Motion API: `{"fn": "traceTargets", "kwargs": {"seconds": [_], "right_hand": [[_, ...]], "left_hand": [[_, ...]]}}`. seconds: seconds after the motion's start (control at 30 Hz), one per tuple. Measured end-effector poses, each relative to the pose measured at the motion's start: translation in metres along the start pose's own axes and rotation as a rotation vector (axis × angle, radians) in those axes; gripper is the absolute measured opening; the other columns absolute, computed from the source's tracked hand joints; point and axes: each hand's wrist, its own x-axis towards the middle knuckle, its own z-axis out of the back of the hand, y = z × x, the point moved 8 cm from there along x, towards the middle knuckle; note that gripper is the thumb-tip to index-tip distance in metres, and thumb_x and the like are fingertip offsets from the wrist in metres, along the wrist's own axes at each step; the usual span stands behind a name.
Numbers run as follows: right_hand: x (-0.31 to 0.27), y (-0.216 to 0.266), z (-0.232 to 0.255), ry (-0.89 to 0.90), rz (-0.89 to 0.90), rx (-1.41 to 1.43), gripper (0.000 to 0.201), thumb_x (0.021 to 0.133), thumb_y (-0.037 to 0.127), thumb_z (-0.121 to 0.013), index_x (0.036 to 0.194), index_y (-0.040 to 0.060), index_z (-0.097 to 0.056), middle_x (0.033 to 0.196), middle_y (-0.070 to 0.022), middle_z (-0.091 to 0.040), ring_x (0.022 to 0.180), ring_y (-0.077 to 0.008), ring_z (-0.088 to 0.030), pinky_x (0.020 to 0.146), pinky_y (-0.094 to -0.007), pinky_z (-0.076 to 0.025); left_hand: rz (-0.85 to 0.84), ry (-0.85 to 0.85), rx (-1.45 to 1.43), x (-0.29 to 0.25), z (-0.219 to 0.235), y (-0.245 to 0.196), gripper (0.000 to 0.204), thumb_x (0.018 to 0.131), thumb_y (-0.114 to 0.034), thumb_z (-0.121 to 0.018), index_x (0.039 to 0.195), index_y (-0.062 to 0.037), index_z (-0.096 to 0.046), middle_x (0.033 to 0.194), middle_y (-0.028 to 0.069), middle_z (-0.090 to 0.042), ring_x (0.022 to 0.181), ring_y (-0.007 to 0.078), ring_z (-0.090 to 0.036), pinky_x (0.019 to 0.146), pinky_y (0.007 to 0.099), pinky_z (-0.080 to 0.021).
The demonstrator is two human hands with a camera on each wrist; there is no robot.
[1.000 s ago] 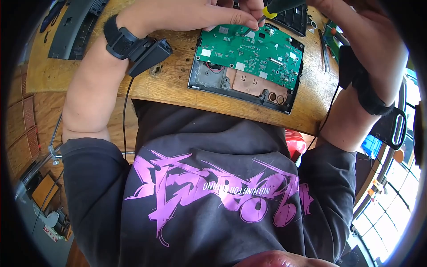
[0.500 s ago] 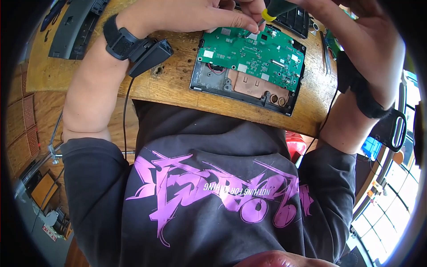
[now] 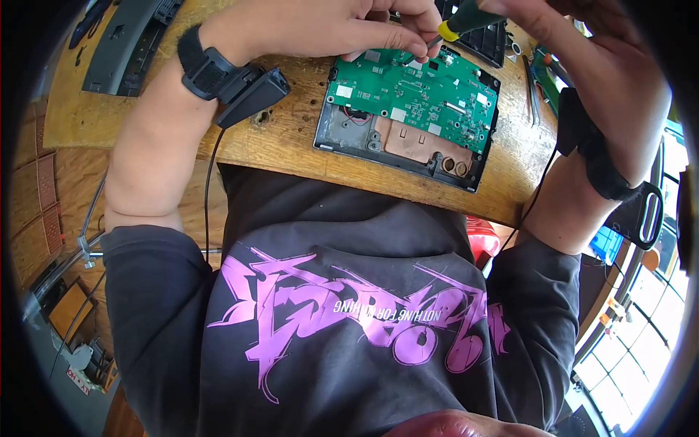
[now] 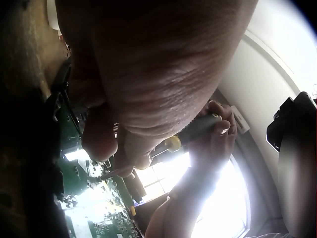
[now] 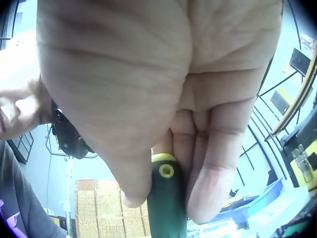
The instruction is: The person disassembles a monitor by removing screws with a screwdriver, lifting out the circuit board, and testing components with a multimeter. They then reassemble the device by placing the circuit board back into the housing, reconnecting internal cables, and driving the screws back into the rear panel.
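Observation:
A screwdriver (image 3: pixel 459 22) with a dark green handle and yellow collar stands tilted over a green circuit board (image 3: pixel 408 91). My right hand (image 3: pixel 575 44) grips its handle, thumb on one side and fingers on the other in the right wrist view. Close to the tip, my left hand (image 3: pixel 306 29) pinches the thin shaft (image 4: pixel 157 151) between thumb and fingers. Those fingertips are low over the board's far edge and hide the tip in the head view. The board lies in a black casing (image 3: pixel 349 138), whose near part shows a copper-coloured plate (image 3: pixel 408 140).
Everything lies on a worn wooden bench (image 3: pixel 255 146). Beyond the casing is another black plastic part (image 3: pixel 484 44). Tweezers (image 3: pixel 531 91) lie to the right, and a long dark grey panel (image 3: pixel 127 51) at the far left.
Both hands and the screwdriver have shifted slightly right and nearer to me in the head view. The board and casing also appear a little further right than a second ago.

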Motion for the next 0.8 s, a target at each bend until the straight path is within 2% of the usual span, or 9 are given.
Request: {"fn": "traceTargets", "kwargs": {"seconds": [0.1, 0.2, 0.33, 0.4, 0.53, 0.57, 0.67, 0.73, 0.8], "right_hand": [[-0.003, 0.000, 0.008, -0.028, -0.068, 0.080, 0.030, 0.089, -0.001, -0.095, 0.112, -0.0051, -0.076, 0.110, -0.0165, -0.081, 0.100, -0.0212, -0.083, 0.088, -0.0319, -0.068], [-0.004, 0.002, 0.007, 0.121, -0.054, 0.022, 0.031, 0.089, -0.002, -0.095, 0.115, -0.0066, -0.077, 0.112, -0.0172, -0.080, 0.100, -0.0212, -0.083, 0.087, -0.0305, -0.068], [-0.001, 0.000, 0.008, 0.083, -0.154, 0.019, 0.035, 0.087, 0.004, -0.099, 0.113, -0.0072, -0.079, 0.106, -0.0162, -0.081, 0.097, -0.0200, -0.083, 0.084, -0.0289, -0.068], [0.003, 0.008, 0.007, 0.149, -0.145, -0.115, 0.038, 0.084, 0.009, -0.102, 0.110, -0.0078, -0.080, 0.103, -0.0152, -0.081, 0.091, -0.0186, -0.082, 0.079, -0.0280, -0.067], [0.003, -0.011, 0.005, 0.072, -0.290, 0.048, 0.041, 0.083, 0.015, -0.105, 0.106, -0.0080, -0.080, 0.099, -0.0132, -0.080, 0.083, -0.0159, -0.081, 0.072, -0.0261, -0.066], [0.005, 0.003, 0.002, 0.087, -0.241, -0.153, 0.041, 0.083, 0.016, -0.105, 0.106, -0.0074, -0.080, 0.097, -0.0126, -0.080, 0.081, -0.0152, -0.080, 0.071, -0.0256, -0.066], [0.008, 0.010, 0.009, 0.102, -0.199, -0.350, 0.038, 0.084, 0.017, -0.104, 0.105, -0.0054, -0.081, 0.092, -0.0113, -0.079, 0.080, -0.0138, -0.079, 0.070, -0.0248, -0.064], [0.002, -0.009, 0.019, 0.075, -0.274, -0.173, 0.035, 0.086, 0.015, -0.103, 0.105, -0.0047, -0.081, 0.090, -0.0105, -0.079, 0.078, -0.0137, -0.079, 0.068, -0.0244, -0.062], [-0.001, -0.010, 0.023, 0.015, -0.254, -0.129, 0.031, 0.087, 0.013, -0.101, 0.104, -0.0040, -0.081, 0.088, -0.0096, -0.080, 0.076, -0.0138, -0.078, 0.067, -0.0241, -0.060]], "left_hand": [[-0.095, -0.011, -0.101, 0.001, -0.002, -0.002, 0.021, 0.108, -0.008, -0.075, 0.126, 0.0021, -0.079, 0.106, 0.0094, -0.085, 0.093, 0.0135, -0.076, 0.082, 0.0302, -0.059], [-0.046, -0.010, -0.029, 0.001, -0.001, -0.006, 0.022, 0.108, -0.006, -0.075, 0.127, 0.0038, -0.078, 0.108, 0.0115, -0.085, 0.095, 0.0146, -0.077, 0.083, 0.0304, -0.060], [-0.007, -0.048, -0.090, -0.002, -0.001, -0.010, 0.020, 0.109, -0.009, -0.074, 0.123, 0.0035, -0.078, 0.107, 0.0143, -0.084, 0.096, 0.0185, -0.078, 0.083, 0.0328, -0.060], [0.233, 0.022, -0.050, -0.003, -0.007, 0.004, 0.021, 0.112, -0.019, -0.076, 0.128, -0.0046, -0.080, 0.100, -0.0005, -0.080, 0.071, 0.0033, -0.062, 0.060, 0.0222, -0.049], [0.118, -0.016, 0.023, -0.004, -0.005, -0.003, 0.021, 0.113, -0.019, -0.074, 0.127, -0.0045, -0.081, 0.093, -0.0020, -0.076, 0.067, 0.0046, -0.060, 0.060, 0.0233, -0.050], [0.141, -0.018, 0.025, -0.004, -0.004, -0.003, 0.020, 0.113, -0.019, -0.074, 0.126, -0.0044, -0.081, 0.094, -0.0015, -0.077, 0.067, 0.0046, -0.061, 0.060, 0.0234, -0.050], [0.138, -0.060, 0.035, -0.003, -0.001, -0.003, 0.020, 0.111, -0.018, -0.076, 0.123, -0.0037, -0.082, 0.097, 0.0002, -0.080, 0.071, 0.0059, -0.064, 0.063, 0.0248, -0.051], [-0.039, -0.055, 0.208, 0.000, 0.000, -0.009, 0.021, 0.107, -0.020, -0.080, 0.121, -0.0034, -0.082, 0.098, 0.0019, -0.082, 0.074, 0.0080, -0.065, 0.065, 0.0272, -0.051], [-0.004, -0.055, 0.224, -0.001, 0.003, -0.012, 0.021, 0.104, -0.020, -0.083, 0.117, -0.0037, -0.083, 0.097, 0.0032, -0.081, 0.074, 0.0100, -0.066, 0.067, 0.0289, -0.050]]}}
